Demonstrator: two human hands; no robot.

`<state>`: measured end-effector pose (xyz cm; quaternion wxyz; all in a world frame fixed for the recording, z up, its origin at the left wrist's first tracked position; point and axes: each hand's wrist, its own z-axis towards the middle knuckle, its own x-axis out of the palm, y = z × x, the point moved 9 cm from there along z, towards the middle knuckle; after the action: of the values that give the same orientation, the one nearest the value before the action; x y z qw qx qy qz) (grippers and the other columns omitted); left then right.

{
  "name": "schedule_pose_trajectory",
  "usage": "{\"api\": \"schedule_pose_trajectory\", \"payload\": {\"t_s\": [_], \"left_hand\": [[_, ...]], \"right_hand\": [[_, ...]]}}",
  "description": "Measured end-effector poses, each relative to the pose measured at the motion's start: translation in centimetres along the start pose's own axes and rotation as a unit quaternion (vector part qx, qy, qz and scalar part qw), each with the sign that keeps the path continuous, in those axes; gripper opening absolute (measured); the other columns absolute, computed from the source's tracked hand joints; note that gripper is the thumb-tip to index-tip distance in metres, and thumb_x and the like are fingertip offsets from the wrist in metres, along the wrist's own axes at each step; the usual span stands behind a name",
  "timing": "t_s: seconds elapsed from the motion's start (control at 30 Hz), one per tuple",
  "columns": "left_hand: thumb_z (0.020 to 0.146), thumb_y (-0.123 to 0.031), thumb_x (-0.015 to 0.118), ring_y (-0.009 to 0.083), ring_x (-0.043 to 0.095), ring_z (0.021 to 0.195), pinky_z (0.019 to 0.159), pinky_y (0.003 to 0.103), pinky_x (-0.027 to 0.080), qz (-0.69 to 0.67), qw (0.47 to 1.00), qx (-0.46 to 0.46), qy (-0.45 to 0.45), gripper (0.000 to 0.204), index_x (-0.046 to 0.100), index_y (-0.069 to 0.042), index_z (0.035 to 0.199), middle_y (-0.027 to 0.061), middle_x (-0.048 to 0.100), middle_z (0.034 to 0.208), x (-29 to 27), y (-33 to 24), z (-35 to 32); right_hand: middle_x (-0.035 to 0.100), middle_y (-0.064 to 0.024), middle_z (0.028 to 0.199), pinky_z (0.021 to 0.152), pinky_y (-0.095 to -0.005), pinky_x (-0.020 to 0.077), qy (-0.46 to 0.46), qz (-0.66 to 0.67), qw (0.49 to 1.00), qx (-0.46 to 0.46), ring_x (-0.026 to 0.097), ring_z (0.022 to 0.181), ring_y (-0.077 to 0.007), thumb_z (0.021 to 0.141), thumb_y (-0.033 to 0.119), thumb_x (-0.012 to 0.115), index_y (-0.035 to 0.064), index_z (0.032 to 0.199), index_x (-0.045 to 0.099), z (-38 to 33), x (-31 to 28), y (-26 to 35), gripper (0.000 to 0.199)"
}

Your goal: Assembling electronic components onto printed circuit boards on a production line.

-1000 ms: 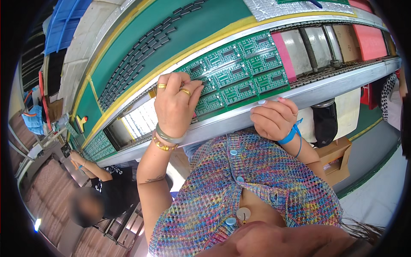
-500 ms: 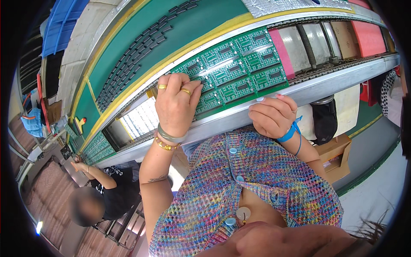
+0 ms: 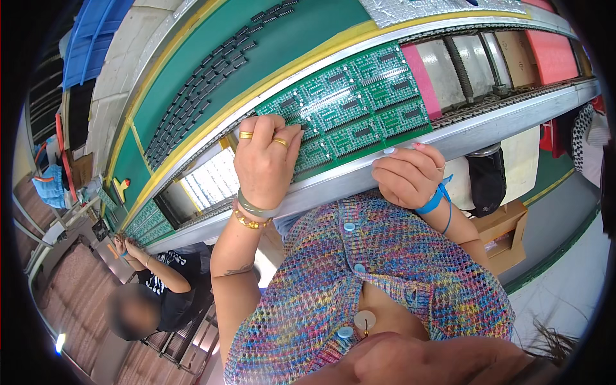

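A panel of green circuit boards (image 3: 359, 106), dotted with small white parts and black chips, lies in a metal conveyor track. Over its left end my left hand (image 3: 264, 157) reaches in, thumb and fingers pinched together at the board's surface. Whatever is between those fingertips is hidden. My right hand (image 3: 407, 176) is closed, fingers curled, against the near metal rail (image 3: 449, 135) beside the panel's near right corner. The inside of that hand cannot be seen.
Beyond the track, several rows of black chips (image 3: 199, 90) lie on a green work surface (image 3: 308, 29). A pink foam strip (image 3: 420, 80) borders the panel's right side. Further left, more green boards (image 3: 146, 221) sit in the track, near another person (image 3: 170, 273). A cardboard box (image 3: 507, 237) stands at lower right.
The panel has shifted very slightly left along the track, and my left hand with it. My right hand stays nearly still. The other person has moved a little to the right, bringing both hands together.
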<state>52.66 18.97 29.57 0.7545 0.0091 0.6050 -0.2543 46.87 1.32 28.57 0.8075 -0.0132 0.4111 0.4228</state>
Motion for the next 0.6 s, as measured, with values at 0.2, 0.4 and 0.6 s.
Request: {"api": "schedule_pose_trajectory", "payload": {"t_s": [0.2, 0.4, 0.6], "left_hand": [[0.068, -0.005, 0.076, 0.0236, 0.053, 0.082, 0.068, 0.033, 0.047, -0.003, 1.0, -0.016, 0.009, 0.016, 0.069, -0.008, 0.083, 0.0032, 0.055, 0.085, 0.3, 0.3, -0.1], [0.069, -0.004, 0.075, 0.0231, 0.053, 0.078, 0.064, 0.033, 0.047, 0.001, 1.0, -0.008, -0.001, 0.015, 0.069, -0.007, 0.083, 0.0031, 0.055, 0.083, 0.5, 0.2, -0.3], [0.073, -0.008, 0.075, 0.0213, 0.053, 0.072, 0.058, 0.033, 0.045, 0.042, 0.999, 0.01, 0.019, 0.015, 0.071, -0.01, 0.087, 0.0019, 0.055, 0.078, 0.4, 0.7, -0.7]], "right_hand": [[0.067, 0.0078, 0.09, 0.093, -0.0311, 0.0405, -0.002, -0.001, 1.0, 0.001, 0.062, 0.089, -0.009, 0.079, 0.018, 0.062, 0.0221, 0.085, 0.066, -0.1, 0.0, 0.0, 0.009], [0.067, 0.0079, 0.091, 0.093, -0.0313, 0.0401, 0.004, 0.001, 1.0, -0.002, 0.062, 0.089, -0.0089, 0.079, 0.018, 0.062, 0.0222, 0.086, 0.066, -0.1, 0.0, 0.0, 0.009], [0.067, 0.008, 0.09, 0.094, -0.0317, 0.0395, 0.002, 0.0, 1.0, -0.004, 0.062, 0.089, -0.009, 0.079, 0.018, 0.061, 0.0221, 0.086, 0.066, -0.2, 0.1, 0.0, 0.009]]}}
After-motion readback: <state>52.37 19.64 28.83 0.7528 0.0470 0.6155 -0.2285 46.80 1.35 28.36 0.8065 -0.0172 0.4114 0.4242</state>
